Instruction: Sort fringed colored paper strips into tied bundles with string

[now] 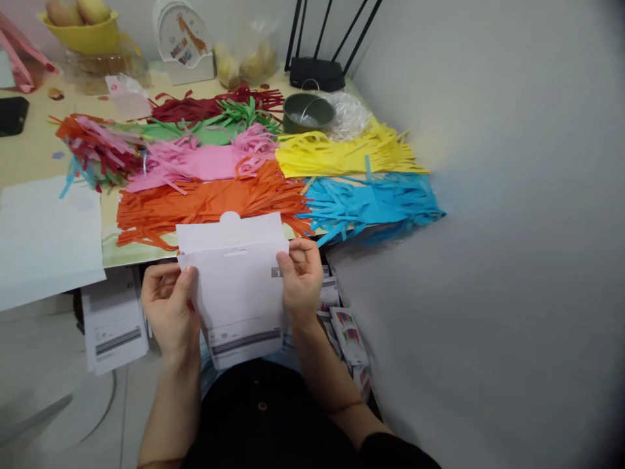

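A white cardboard packet (237,293) with its top flap raised is held up in front of my body at the table's front edge. My left hand (170,303) pinches its left side, thumb on the near face. On the right side my right hand (301,277) grips it the same way, fingers behind. Whether anything is inside the packet cannot be seen. Just beyond it lies a bundle of orange fringed paper (215,198), with blue fringed paper (371,202) to the right. Behind these are yellow (342,153), pink (209,161), green (215,133) and dark red (190,109) fringed bundles.
A mixed-colour tassel (100,146) and a white sheet (49,234) lie to the left. A dark green small bucket (307,112) and a black router (317,73) stand at the back. More packets (117,326) hang below the edge; a grey wall (488,260) bounds the right.
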{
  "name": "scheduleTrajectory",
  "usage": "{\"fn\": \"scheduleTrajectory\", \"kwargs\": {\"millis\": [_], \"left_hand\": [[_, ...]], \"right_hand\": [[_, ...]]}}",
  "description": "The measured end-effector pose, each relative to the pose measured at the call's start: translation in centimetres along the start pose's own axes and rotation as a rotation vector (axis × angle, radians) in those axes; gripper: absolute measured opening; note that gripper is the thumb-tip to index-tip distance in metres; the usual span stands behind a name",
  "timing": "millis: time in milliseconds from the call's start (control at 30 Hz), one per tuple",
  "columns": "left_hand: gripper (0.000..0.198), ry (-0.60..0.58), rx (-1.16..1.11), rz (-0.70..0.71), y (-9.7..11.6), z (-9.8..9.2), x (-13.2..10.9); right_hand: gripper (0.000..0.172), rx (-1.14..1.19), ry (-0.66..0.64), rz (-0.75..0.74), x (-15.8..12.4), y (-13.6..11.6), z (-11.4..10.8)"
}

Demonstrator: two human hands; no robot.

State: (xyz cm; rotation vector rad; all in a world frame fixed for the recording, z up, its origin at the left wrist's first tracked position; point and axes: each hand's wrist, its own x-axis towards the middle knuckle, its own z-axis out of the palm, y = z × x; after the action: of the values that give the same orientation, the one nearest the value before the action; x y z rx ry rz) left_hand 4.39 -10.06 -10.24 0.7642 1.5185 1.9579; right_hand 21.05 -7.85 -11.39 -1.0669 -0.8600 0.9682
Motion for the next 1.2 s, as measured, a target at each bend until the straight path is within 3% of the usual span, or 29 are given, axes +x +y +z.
{"fn": "scheduleTrajectory", "kwargs": {"millis": [233,500,633,767,1033,1200], "left_hand": [[0.034,0.005,-0.08,-0.194,0.4,-0.4,0.4],[0.031,-0.018,-0.083,-0.216,0.6,-0.6,0.2],[0.028,0.001,-0.084,-0.218,0.7,-0.6,0.1],[0.034,0.004,-0.075,-0.257,0.7,-0.6,-0.1],[0.026,0.006,0.19,-0.081,0.5,-1.1,-0.8],[0.024,-0.012,0.146,-0.095,0.2,-1.7,-0.1]], "right_hand": [[0.024,0.054,0.018,0.002,0.3,0.1,-0.4],[0.021,0.081,0.058,0.049,0.1,0.1,-0.6],[0.031,0.129,0.032,0.112,0.0,0.5,-0.9],[0.023,0.079,0.05,0.11,-0.1,0.9,-1.0],[0.024,0.046,0.063,0.07,-0.7,0.5,-1.0],[0.024,0.066,0.002,0.092,-0.4,0.2,-1.2]]}}
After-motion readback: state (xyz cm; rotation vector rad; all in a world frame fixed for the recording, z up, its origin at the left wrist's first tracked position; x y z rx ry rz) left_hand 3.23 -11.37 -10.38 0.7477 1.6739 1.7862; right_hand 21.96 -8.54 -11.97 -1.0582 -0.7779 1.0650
